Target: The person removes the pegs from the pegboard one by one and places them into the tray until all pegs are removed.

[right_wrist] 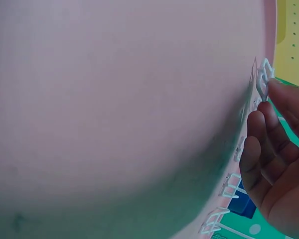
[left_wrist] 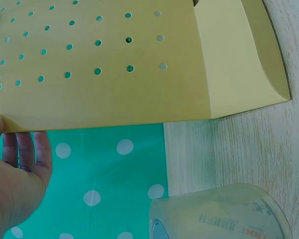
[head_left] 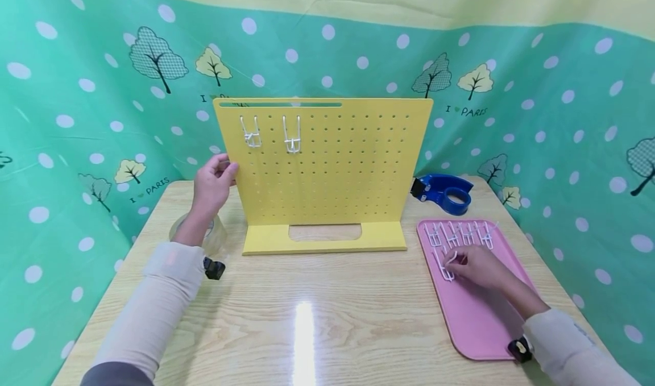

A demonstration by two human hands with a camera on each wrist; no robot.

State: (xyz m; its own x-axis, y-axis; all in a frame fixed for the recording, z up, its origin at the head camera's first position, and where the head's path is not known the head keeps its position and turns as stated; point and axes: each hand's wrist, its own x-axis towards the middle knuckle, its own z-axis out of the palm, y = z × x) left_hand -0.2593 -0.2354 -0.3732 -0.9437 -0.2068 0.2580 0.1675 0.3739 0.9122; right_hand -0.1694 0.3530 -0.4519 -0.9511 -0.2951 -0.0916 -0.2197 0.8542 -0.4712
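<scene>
A yellow pegboard [head_left: 327, 164] stands upright on its base, with two white wire hooks [head_left: 292, 136] hanging at its upper left. My left hand [head_left: 212, 187] grips the board's left edge, thumb in front and fingers behind, as the left wrist view also shows. Over at the right, my right hand [head_left: 476, 265] is above the pink tray [head_left: 483, 323], pinching a white wire hook [right_wrist: 264, 79] between thumb and fingertip. Another hook [head_left: 441, 265] lies on the tray beside these fingers, partly hidden. Several more hooks [head_left: 452, 234] lie in a row along the tray's far end.
A blue tape dispenser [head_left: 445, 193] sits on the table behind the tray. Near my left forearm stands a wide roll of clear tape [left_wrist: 224, 214]. A green patterned curtain [head_left: 327, 56] hangs behind the wooden table [head_left: 266, 318].
</scene>
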